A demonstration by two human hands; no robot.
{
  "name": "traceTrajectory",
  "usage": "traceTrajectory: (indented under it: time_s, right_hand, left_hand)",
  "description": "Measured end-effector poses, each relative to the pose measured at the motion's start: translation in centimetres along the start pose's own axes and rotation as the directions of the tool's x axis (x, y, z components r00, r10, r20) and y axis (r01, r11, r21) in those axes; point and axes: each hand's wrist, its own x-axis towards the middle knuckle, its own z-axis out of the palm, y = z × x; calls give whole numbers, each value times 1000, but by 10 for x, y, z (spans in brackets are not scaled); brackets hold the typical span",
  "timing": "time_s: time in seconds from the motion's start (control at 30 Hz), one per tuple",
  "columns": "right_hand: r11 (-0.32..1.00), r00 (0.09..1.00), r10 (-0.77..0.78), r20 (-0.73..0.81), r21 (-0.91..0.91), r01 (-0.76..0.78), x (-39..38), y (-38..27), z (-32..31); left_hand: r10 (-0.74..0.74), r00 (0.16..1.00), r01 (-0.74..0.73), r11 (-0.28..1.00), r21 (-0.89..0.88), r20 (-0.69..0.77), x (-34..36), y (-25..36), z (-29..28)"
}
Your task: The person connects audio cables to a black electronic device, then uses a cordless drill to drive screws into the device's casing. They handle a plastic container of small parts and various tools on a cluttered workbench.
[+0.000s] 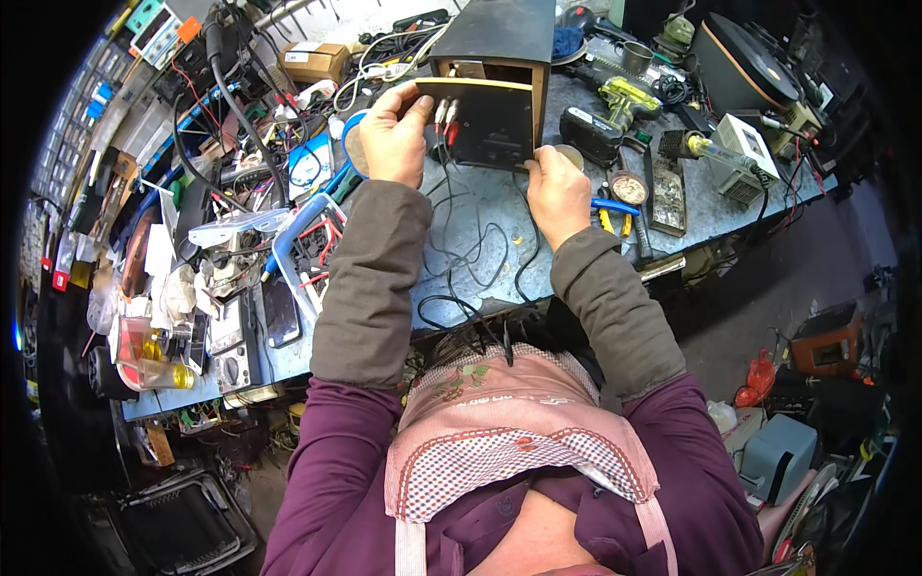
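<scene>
The left hand (392,139) pinches the top left side of a flat black panel (499,120), and the right hand (559,195) holds its bottom right corner between thumb and fingers. The panel is tipped up at the open front of a big dark box (499,31) on the blue table (482,202), and red and silver plugs (451,132) stick out of it, with thin dark wires hanging down. A green drill (629,99) is to the right, near a little round dish (629,189).
</scene>
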Motion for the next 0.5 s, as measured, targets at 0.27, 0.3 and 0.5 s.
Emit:
traceTrajectory:
  time_s: [0.27, 0.3, 0.5]
  right_hand:
    - [995, 997, 25, 72, -98, -18, -3, 4, 3]
    - [994, 997, 32, 73, -111, -24, -3, 3, 3]
    - [981, 991, 90, 99, -181, -71, 2, 1, -4]
  left_hand:
    - [1, 999, 3, 993, 122, -34, -8, 1, 6]
    - [2, 999, 3, 991, 134, -36, -7, 0, 7]
    - [64, 998, -65, 978, 196, 7, -3, 1, 9]
